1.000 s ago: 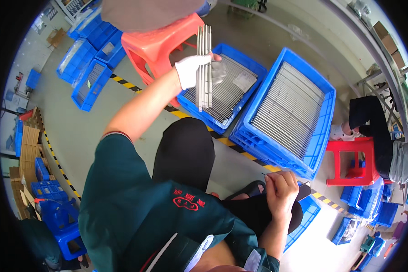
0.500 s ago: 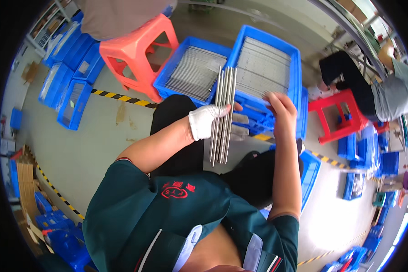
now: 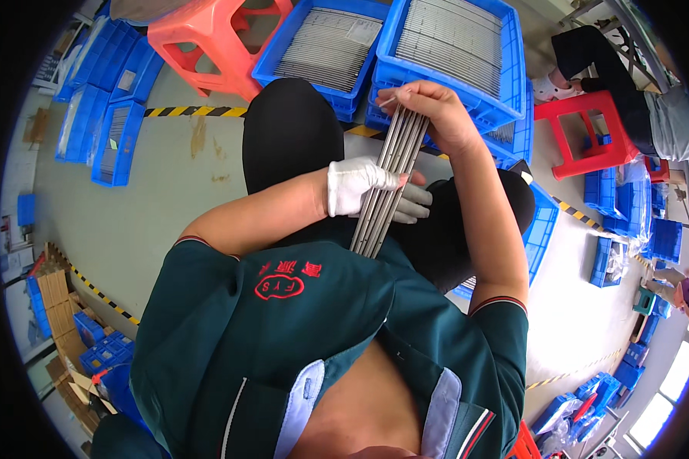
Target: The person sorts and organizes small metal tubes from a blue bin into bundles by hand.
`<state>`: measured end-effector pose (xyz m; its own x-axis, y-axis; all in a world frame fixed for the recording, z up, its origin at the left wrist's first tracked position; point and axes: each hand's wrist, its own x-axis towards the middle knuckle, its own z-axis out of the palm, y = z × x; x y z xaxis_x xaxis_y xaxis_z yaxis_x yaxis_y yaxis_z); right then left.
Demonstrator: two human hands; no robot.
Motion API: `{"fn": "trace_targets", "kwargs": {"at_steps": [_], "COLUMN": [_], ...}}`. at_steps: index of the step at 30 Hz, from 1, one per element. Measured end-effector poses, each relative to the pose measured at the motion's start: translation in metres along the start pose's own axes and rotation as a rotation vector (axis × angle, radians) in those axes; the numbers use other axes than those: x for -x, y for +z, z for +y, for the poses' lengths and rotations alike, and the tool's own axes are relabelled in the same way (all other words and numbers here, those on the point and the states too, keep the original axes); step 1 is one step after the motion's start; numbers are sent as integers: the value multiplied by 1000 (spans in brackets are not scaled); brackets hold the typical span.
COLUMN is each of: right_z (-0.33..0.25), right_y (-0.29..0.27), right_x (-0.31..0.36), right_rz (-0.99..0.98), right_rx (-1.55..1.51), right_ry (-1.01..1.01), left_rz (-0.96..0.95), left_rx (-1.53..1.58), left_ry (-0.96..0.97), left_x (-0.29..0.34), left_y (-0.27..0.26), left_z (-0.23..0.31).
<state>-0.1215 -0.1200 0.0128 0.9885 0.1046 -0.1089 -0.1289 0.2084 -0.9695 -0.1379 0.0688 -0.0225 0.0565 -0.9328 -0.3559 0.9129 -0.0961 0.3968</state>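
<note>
A bundle of several slim metal rods [image 3: 389, 183] slants across my lap, its far ends leaning right. My left hand [image 3: 360, 187], in a white glove with some bare fingertips showing, is closed around the middle of the bundle. At the far ends is my bare right hand [image 3: 440, 113], its fingers pinched together. A small thin tip pokes out left of those fingers, but what they hold is unclear. Beyond the hands stand two blue crates, the left crate [image 3: 264, 67] and the right crate [image 3: 513, 38], both filled with rows of similar rods.
A coral stool [image 3: 241, 57] stands at the far left, a red stool [image 3: 547, 111] at the right beside a seated person [image 3: 589, 61]. Blue bins [image 3: 115, 145] are stacked at the left. Yellow-black tape [image 3: 195, 112] marks the floor. An open blue crate [image 3: 542, 222] sits by my right leg.
My right hand has moved from beside the right crate to the rods' far ends. The bundle has tilted, its far ends swinging right. The whole view has shifted, bringing the crates higher in the picture.
</note>
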Motion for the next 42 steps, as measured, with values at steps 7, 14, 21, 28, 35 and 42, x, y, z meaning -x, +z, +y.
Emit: {"fn": "trace_targets", "kwargs": {"at_steps": [7, 14, 21, 28, 35, 42], "right_z": [-5, -1, 2, -14, -36, -52], "right_y": [4, 3, 5, 20, 6, -40], "right_x": [6, 11, 14, 18, 4, -14], "right_rz": [172, 134, 28, 146, 306, 450], "right_rx": [-286, -214, -137, -183, 16, 131], "right_ry": [-37, -54, -75, -40, -45, -52], "left_rz": [-1, -13, -148, -45, -122, -277], "left_rx": [-22, -68, 290, -84, -61, -5], "left_ry": [-25, -38, -67, -45, -106, -190], "left_x": [3, 2, 9, 9, -2, -37], "left_y": [5, 4, 3, 11, 17, 16], "left_z": [17, 10, 0, 7, 42, 75]}}
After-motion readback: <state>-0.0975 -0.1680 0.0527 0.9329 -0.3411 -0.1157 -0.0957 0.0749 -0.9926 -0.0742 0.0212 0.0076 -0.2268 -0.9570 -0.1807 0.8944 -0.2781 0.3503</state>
